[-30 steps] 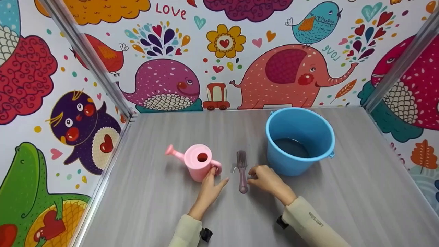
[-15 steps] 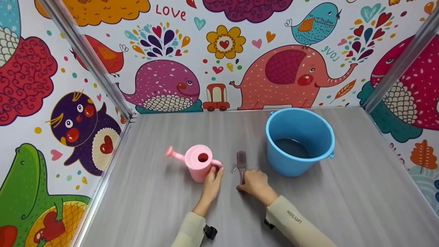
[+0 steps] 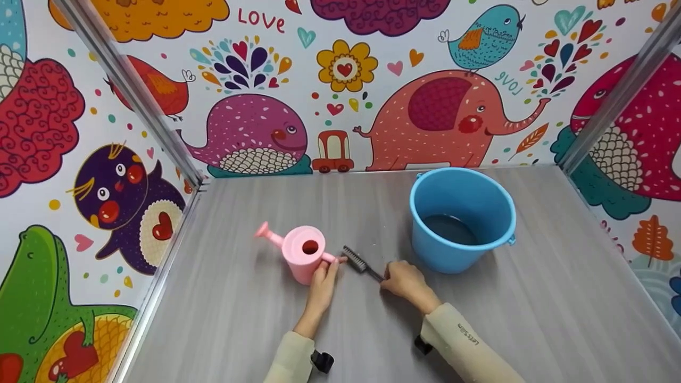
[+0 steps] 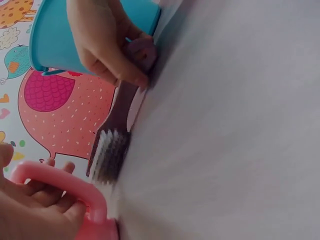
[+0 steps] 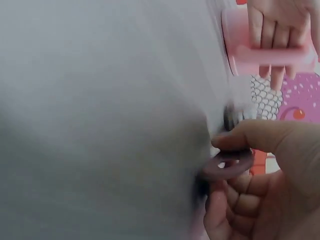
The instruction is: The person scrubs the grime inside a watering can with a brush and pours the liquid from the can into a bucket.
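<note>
A pink watering can (image 3: 303,260) stands upright on the table, its spout pointing left. My left hand (image 3: 322,287) is at its right side, with fingers passed through the can's handle (image 4: 65,182). My right hand (image 3: 405,282) pinches a small purple-handled brush (image 4: 117,117) near the end of its handle. Pale and dark bristles (image 3: 355,260) face left and up, tilted toward the can's handle. In the right wrist view, the holed handle end (image 5: 235,169) sits between thumb and fingers, and the bristles are partly hidden behind the hand.
A blue bucket (image 3: 420,239) with some dark liquid or shadow at its bottom stands right of the hands. Cartoon-printed walls (image 3: 340,122) enclose the grey table (image 3: 239,319) at the back and sides, with metal posts (image 3: 133,101) in the corners.
My right hand has taken hold of the brush, which lay flat, and turned it so its bristles point left and show. My left fingers have gone further into the can's handle.
</note>
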Demonstrator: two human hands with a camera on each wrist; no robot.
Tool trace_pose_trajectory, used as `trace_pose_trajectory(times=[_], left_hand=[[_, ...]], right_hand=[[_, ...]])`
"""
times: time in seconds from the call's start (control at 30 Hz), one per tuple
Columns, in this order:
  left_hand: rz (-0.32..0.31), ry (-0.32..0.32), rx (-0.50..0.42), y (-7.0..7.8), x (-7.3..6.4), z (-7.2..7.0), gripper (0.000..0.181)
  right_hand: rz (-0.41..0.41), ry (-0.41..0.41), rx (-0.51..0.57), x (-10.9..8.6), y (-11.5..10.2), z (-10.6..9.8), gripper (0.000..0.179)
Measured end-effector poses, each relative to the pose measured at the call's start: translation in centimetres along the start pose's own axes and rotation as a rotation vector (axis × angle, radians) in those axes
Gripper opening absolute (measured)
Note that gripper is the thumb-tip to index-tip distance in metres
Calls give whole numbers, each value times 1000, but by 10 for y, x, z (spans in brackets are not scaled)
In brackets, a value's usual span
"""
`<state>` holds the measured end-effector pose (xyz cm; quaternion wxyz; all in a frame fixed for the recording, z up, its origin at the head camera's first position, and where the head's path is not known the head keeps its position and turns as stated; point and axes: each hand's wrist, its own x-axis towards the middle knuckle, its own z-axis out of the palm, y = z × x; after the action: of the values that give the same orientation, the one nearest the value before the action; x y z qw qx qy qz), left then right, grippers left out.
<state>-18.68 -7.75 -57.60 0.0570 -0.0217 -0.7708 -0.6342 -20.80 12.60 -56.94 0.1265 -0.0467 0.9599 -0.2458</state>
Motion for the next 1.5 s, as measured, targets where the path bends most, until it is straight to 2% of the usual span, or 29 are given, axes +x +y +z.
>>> trace_pose_trajectory(times=[0.17,0.27,0.43,0.5,0.63,0.77,0.93,1.03,1.1,1.2,1.3,1.5], left_hand=[[-64,19,-54,5,-1,-3,31],[-108,41,-102,13,-3,-6,32],[-152,66,-165,12,-2,-14,35],[-168,74,-175,4,0,-17,38],[-188,77,-205,-1,1,-19,42],[-162,35,-197,9,-1,-18,41],[-105,3,-99,37,-9,-16,39],[-75,10,-41,40,-12,-13,41],[-56,30,-4,33,-10,-9,41],[-15,56,43,14,-6,-4,41],[23,51,103,1,-4,-1,42],[85,6,219,-2,-4,0,43]], right_hand=[[-44,-24,198,-2,13,-6,9],[-99,-52,357,-5,22,-10,9],[-155,-61,635,-11,31,-25,17],[-156,-39,721,-14,30,-33,20],[-152,42,864,-20,20,-45,24],[-203,142,948,-23,5,-53,26],[-260,243,926,-26,-13,-61,20],[-317,295,861,-29,-21,-66,18],[-362,327,789,-30,-25,-70,16],[-424,378,653,-33,-32,-77,14],[-478,425,533,-35,-38,-83,10],[-545,492,385,-37,-52,-96,8]])
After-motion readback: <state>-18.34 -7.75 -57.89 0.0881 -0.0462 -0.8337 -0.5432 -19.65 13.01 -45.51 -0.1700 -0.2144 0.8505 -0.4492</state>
